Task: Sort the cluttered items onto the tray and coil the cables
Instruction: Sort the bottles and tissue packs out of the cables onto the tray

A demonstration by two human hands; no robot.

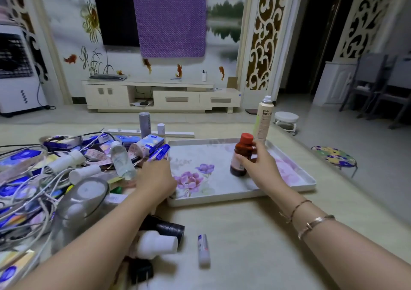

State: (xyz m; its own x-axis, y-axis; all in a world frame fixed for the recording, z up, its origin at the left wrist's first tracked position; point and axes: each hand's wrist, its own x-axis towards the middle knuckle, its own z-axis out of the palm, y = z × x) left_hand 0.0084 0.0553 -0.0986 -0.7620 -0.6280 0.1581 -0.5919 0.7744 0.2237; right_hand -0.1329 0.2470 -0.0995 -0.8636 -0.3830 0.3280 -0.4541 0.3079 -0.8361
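Note:
A white floral tray lies at centre right of the table. My right hand grips a brown bottle with a red cap, held upright over the tray's middle. My left hand reaches to the tray's left edge, its fingers at a small blue and white box; whether it holds the box is unclear. Left of it lies the clutter: tangled white cables, a clear plastic bottle, white bottles and several blue tissue packs.
A tall spray can stands behind the tray. A grey can and a white strip sit at the back. Near me lie a clear jar, a white bottle, a black cylinder, a lip balm tube and a black plug.

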